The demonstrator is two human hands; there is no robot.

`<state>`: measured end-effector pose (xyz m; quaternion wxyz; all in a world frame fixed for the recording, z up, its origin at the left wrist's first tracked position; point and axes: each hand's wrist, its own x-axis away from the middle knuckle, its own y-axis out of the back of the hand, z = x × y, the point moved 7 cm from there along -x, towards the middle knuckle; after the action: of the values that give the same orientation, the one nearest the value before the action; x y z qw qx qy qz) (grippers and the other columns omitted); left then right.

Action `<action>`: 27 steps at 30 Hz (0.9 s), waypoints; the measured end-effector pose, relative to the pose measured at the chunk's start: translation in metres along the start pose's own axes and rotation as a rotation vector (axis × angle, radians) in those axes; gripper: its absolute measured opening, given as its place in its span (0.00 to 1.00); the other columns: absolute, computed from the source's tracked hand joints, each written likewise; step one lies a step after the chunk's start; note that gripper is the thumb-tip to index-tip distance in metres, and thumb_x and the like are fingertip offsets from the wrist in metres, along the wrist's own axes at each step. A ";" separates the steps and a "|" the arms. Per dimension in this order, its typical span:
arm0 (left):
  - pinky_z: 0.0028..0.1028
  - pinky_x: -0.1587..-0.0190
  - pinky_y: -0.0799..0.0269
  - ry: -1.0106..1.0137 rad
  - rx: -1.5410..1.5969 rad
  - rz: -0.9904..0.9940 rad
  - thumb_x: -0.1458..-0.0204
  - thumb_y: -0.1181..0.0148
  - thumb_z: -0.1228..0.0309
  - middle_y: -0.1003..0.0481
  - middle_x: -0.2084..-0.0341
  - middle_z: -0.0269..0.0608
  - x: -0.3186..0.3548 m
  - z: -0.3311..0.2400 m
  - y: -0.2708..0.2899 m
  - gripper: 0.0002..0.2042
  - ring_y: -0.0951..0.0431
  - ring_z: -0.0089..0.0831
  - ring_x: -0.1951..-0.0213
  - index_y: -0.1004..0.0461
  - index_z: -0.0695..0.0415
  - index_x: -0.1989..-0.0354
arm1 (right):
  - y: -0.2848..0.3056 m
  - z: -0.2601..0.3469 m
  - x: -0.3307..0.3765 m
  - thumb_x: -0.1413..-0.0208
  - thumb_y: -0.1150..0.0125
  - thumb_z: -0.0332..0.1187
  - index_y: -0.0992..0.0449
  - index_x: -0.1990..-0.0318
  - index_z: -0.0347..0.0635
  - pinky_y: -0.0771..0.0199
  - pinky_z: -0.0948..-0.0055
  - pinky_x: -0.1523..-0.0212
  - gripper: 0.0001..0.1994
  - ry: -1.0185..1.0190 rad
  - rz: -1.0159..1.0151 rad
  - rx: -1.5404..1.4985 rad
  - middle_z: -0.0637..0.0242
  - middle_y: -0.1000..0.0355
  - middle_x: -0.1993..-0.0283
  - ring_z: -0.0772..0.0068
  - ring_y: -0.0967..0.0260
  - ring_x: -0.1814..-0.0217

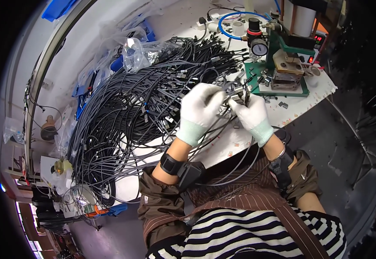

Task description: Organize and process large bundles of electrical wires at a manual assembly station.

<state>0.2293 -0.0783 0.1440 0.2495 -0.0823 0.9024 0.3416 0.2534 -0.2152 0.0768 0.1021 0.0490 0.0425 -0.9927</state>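
Note:
My left hand [200, 110], in a white glove, is closed with thumb and fingertips pinched together at the end of a grey cable. My right hand [253, 115], also gloved, is closed round small metal connector pieces [238, 97] and cable ends, close against the left fingertips. Which piece sits in which fingers is partly hidden. Grey cables [249, 162] loop down from the hands over my lap. Just beyond the fingers, loose small metal shells [266, 80] lie on the green base of a press [285, 71].
A large heap of grey and black cables [123, 103] with metal plugs covers the left of the white table [222, 146]. Clear plastic bags [136, 54] lie on it. Beside the press stand a pressure gauge [259, 48], a blue air hose [219, 26] and a lit display box [320, 41].

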 end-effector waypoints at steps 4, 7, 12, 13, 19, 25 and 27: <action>0.25 0.65 0.29 -0.297 -0.448 -0.464 0.53 0.43 0.73 0.27 0.72 0.42 -0.015 0.019 0.050 0.05 0.25 0.33 0.70 0.26 0.59 0.69 | -0.010 0.004 0.010 0.52 0.46 0.24 0.27 0.71 0.34 0.37 0.79 0.73 0.02 0.044 0.264 0.222 0.71 0.32 0.79 0.81 0.37 0.76; 0.25 0.64 0.30 -0.119 -0.234 -0.368 0.52 0.45 0.73 0.28 0.72 0.42 -0.011 0.021 0.057 0.04 0.26 0.32 0.69 0.26 0.59 0.69 | -0.017 0.024 0.026 0.55 0.48 0.21 0.28 0.70 0.34 0.34 0.75 0.72 0.04 0.468 0.547 0.339 0.65 0.32 0.79 0.73 0.33 0.77; 0.22 0.65 0.33 0.000 0.325 0.675 0.48 0.47 0.69 0.28 0.74 0.41 0.007 -0.006 -0.001 0.10 0.28 0.27 0.69 0.27 0.63 0.73 | -0.024 0.032 0.032 0.58 0.47 0.22 0.28 0.68 0.33 0.31 0.74 0.69 0.07 0.461 0.747 0.505 0.60 0.30 0.75 0.67 0.30 0.74; 0.23 0.66 0.34 0.072 0.400 0.726 0.49 0.46 0.68 0.28 0.75 0.40 0.012 -0.004 -0.003 0.10 0.29 0.27 0.71 0.28 0.63 0.76 | -0.019 0.033 0.031 0.57 0.45 0.24 0.27 0.67 0.33 0.30 0.75 0.68 0.08 0.443 0.728 0.429 0.60 0.29 0.74 0.69 0.29 0.73; 0.23 0.72 0.39 0.043 0.475 0.682 0.55 0.42 0.71 0.31 0.79 0.39 0.026 -0.026 0.000 0.13 0.33 0.25 0.75 0.34 0.63 0.86 | -0.002 0.036 0.036 0.56 0.41 0.20 0.25 0.63 0.35 0.29 0.77 0.66 0.10 0.243 0.726 -0.122 0.61 0.24 0.66 0.77 0.29 0.68; 0.24 0.72 0.36 -0.118 0.453 0.372 0.58 0.41 0.77 0.31 0.80 0.39 0.031 -0.041 0.009 0.09 0.31 0.25 0.74 0.33 0.63 0.84 | 0.008 0.015 0.042 0.52 0.39 0.24 0.25 0.63 0.30 0.31 0.81 0.68 0.09 0.020 0.610 -0.466 0.60 0.25 0.67 0.80 0.30 0.69; 0.24 0.73 0.35 -0.229 0.563 0.071 0.60 0.41 0.82 0.30 0.81 0.38 0.032 -0.041 0.026 0.07 0.31 0.24 0.76 0.33 0.64 0.84 | 0.015 0.011 0.039 0.53 0.36 0.29 0.25 0.63 0.31 0.32 0.85 0.76 0.11 -0.055 0.457 -0.440 0.61 0.26 0.71 0.81 0.32 0.75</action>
<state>0.1771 -0.0852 0.1691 0.3505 0.0609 0.9299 0.0939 0.2177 -0.2389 0.0824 0.3318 0.0073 0.2411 -0.9120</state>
